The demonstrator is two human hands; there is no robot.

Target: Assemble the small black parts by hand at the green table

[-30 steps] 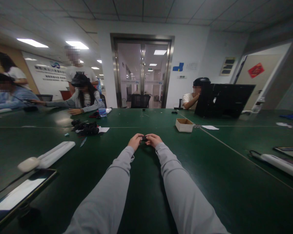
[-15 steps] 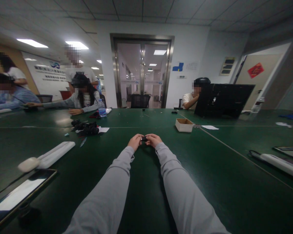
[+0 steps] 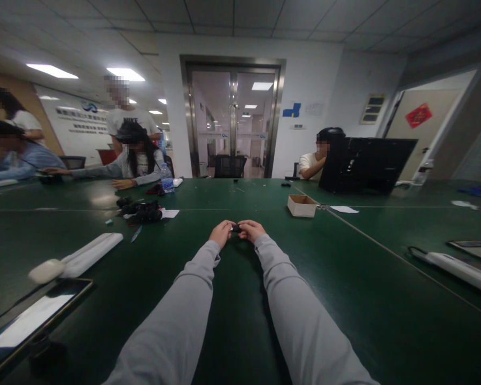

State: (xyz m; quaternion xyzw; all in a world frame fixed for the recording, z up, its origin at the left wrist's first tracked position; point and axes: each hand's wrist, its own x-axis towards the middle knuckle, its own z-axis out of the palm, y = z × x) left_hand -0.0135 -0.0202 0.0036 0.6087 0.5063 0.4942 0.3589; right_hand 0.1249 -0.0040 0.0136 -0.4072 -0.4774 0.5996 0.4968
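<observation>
Both arms, in grey sleeves, reach straight ahead over the green table (image 3: 240, 321). Between my fingertips is a small black object (image 3: 235, 228), too small to name its kind. My left hand (image 3: 221, 233) pinches its left end, where a bright metallic glint shows. On the other end, the fingers of my right hand (image 3: 252, 230) are closed. The two hands are a short way apart, joined only by this object, low over the tabletop. My fingers hide most of it.
An open cardboard box (image 3: 301, 207) stands to the right, ahead of my hands. At left lie black cables (image 3: 144, 211), a water bottle (image 3: 167, 179), a white power strip (image 3: 92, 254) and a phone-like screen (image 3: 36, 315). A black monitor (image 3: 364, 166) stands far right. Several people sit or stand beyond.
My hands stay in nearly the same place, still on the black object. The view has shifted very slightly; nothing else visibly moved.
</observation>
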